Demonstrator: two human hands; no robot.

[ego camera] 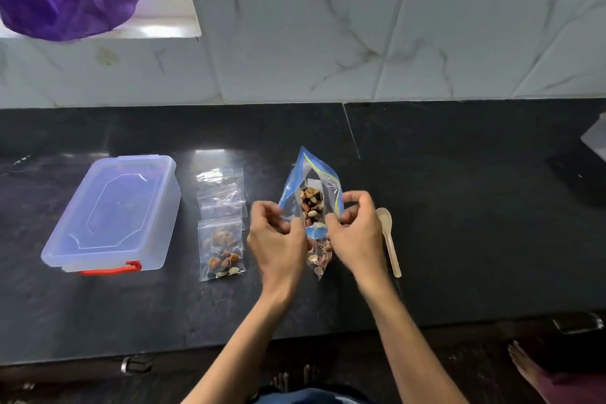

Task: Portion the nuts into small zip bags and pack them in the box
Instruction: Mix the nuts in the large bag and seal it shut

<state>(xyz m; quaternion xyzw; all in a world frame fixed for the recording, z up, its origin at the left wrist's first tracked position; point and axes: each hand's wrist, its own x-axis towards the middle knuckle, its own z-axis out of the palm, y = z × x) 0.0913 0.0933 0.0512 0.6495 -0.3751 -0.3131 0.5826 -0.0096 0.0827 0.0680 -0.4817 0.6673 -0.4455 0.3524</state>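
Large blue-edged zip bag [311, 193] of mixed nuts [311, 203] stands on the dark worktop [459, 239], mouth open. Left hand [278, 239] and right hand [355, 233] pinch its sides with curled fingers; a small bag [319, 256] with nuts hangs below them. Left of the large bag: filled small bag [222, 251], empty small bags [220, 193], then the lidded clear box [113, 216]. Wooden spoon [388, 239] lies right of it.

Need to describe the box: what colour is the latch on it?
Red, on the near side of the clear plastic box; latch shows in the head view.
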